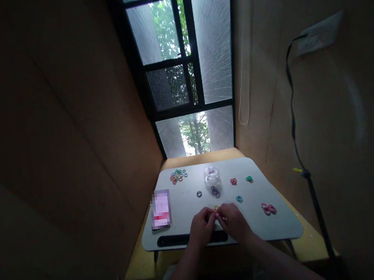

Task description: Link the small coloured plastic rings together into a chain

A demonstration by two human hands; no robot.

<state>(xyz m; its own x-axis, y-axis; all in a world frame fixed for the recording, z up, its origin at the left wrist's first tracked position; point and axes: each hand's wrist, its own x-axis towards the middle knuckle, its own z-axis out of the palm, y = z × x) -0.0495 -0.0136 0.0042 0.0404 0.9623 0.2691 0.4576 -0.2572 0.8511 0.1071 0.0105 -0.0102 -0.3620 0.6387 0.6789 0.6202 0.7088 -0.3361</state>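
Note:
My left hand (203, 225) and my right hand (233, 221) meet at the fingertips over the front middle of a white lap table (183, 202). The fingers of both are pinched together; what they hold between them is too small to make out. Just beyond the fingertips shows a bit of yellow, apparently a ring (216, 208). Purple rings (215, 192) lie in front of a clear round jar (212, 177). A dark ring (199, 194) rests left of them. Blue rings (239, 199) are beyond my right hand.
Mixed coloured rings (178, 176) are heaped at the back left. Red rings (233, 181), green rings (249, 179) and pink rings (268, 209) lie to the right. A phone (161, 209) is at the left edge. A black cable (291, 102) hangs at the right.

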